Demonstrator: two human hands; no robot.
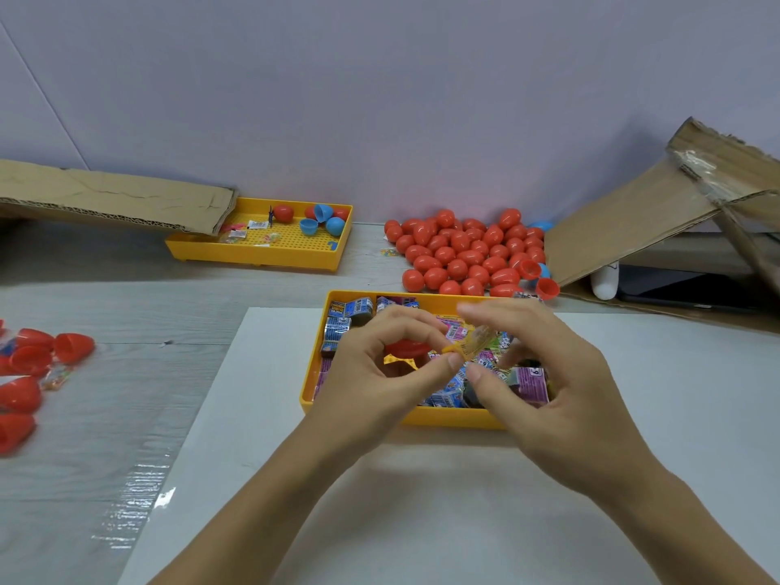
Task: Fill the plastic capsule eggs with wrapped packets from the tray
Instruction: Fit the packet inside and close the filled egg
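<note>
I'm holding a red egg half [407, 348] in my left hand [375, 373] over the near tray [422, 415] | my right hand [544, 373] is pinching a yellow packet [472, 346] by its edge | packet is looking light, crinkly, slippery; I'm judging a short-edge pinch is feeding it in best.

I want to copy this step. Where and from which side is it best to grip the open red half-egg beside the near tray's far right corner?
Probably pinch the rim of the half-egg, one finger inside and one outside, coming from the near side: its mouth seems tipped toward the camera, and the shell looks smooth and round. The closed eggs crowd its left.
</note>
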